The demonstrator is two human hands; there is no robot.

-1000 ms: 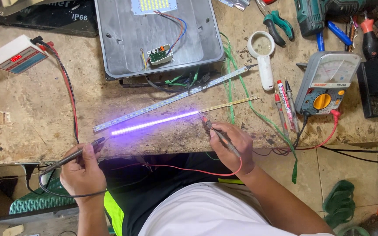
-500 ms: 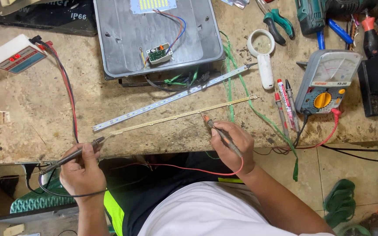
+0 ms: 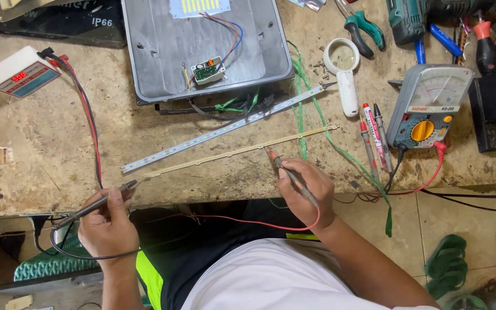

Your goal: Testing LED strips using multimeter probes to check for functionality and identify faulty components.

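A: Hands first. We see the left hand (image 3: 107, 221) closed in a pen grip around a black test probe (image 3: 96, 204), tip pointing up-right at the left end of the thin yellowish LED strip (image 3: 239, 152). Touching or just short of it, we can't tell.

B: Agreed. The right hand (image 3: 305, 189) is likewise curled tight on a red-tipped probe (image 3: 285, 169), tip set down on that same strip around its middle. A red lead (image 3: 248, 221) loops from it below the bench edge.

A: Where's the strip?

B: We log it lying diagonally on the worn wooden bench (image 3: 47, 149), near the front edge, unlit. A second, whiter LED strip (image 3: 225, 129) lies just behind it, roughly parallel, not touching as far as we see.

A: Rest, quick. We note a grey metal lamp housing (image 3: 156, 63) at the top with a small green circuit board (image 3: 206, 70) inside, and a white tester box (image 3: 18, 72) with a red display at far left, leads plugged in.

B: On the right we add an analog multimeter (image 3: 429, 106), a white magnifying glass (image 3: 344, 72), marker pens (image 3: 374, 132) and green-handled pliers (image 3: 365, 28).
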